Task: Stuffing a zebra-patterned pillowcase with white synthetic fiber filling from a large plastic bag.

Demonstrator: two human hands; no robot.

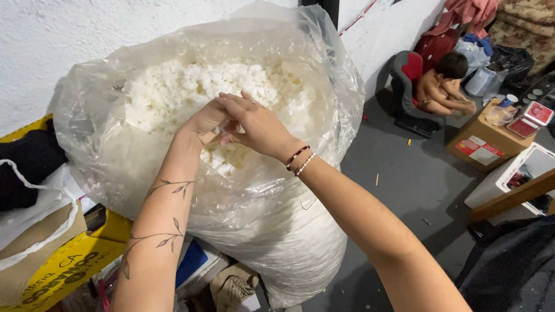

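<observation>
A large clear plastic bag (104, 133) stands in front of me, full of white fluffy stuffing (191, 86). Both my hands reach into its open mouth. My left hand (205, 120) is dug into the stuffing with its fingers curled around a clump. My right hand (254, 124), with bead bracelets on the wrist, lies over the left hand and its fingers pinch at the same clump. The fingertips of both hands are partly hidden in the stuffing.
Behind the bag is a white wall (52, 34). At the left lie a yellow bag (63, 271) and dark cloth (29, 162). On the grey floor at the right a person (442, 86) sits by a cardboard box (483, 144) and a white box (520, 173).
</observation>
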